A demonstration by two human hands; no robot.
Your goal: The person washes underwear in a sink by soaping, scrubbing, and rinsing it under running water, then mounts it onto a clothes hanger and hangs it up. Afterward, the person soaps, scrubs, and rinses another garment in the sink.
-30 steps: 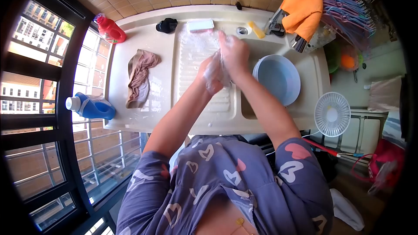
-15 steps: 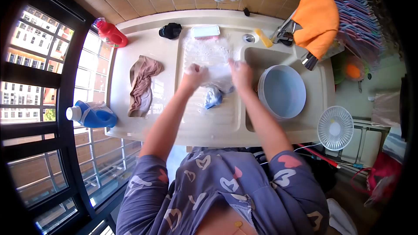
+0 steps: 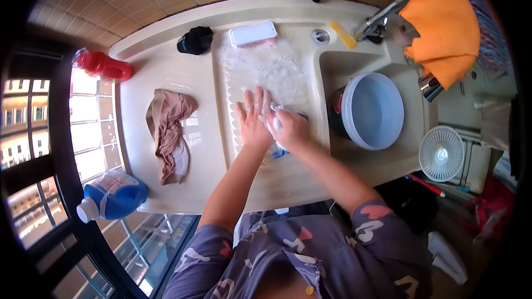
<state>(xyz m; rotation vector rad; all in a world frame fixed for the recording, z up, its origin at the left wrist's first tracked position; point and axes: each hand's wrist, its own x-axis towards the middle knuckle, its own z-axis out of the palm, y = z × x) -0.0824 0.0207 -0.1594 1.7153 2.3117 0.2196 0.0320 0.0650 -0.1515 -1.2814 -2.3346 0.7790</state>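
A wet, soapy white-and-blue cloth (image 3: 280, 154) is bunched up on the ribbed washboard (image 3: 249, 174) part of the sink counter, mostly covered by my hands. My left hand (image 3: 255, 122) lies flat there with its fingers spread, its edge against the cloth. Closed over the bunched cloth, my right hand (image 3: 291, 128) presses beside the left one. White suds (image 3: 266, 66) cover the ribs beyond my fingertips. Above them lies a white rectangular tray or dish (image 3: 252, 34) with something pink under its edge.
A white bucket (image 3: 348, 111) stands in the basin at right. On the left are a brown garment (image 3: 169, 138), a black cloth (image 3: 195, 40), a red bottle (image 3: 105, 66) and a blue detergent jug (image 3: 119, 194). An orange cloth (image 3: 443, 27) hangs near the tap.
The cloth was stretched between my two fists; now it is bunched down on the ribs. My left hand has opened flat and my hands have come together. The view has shifted closer.
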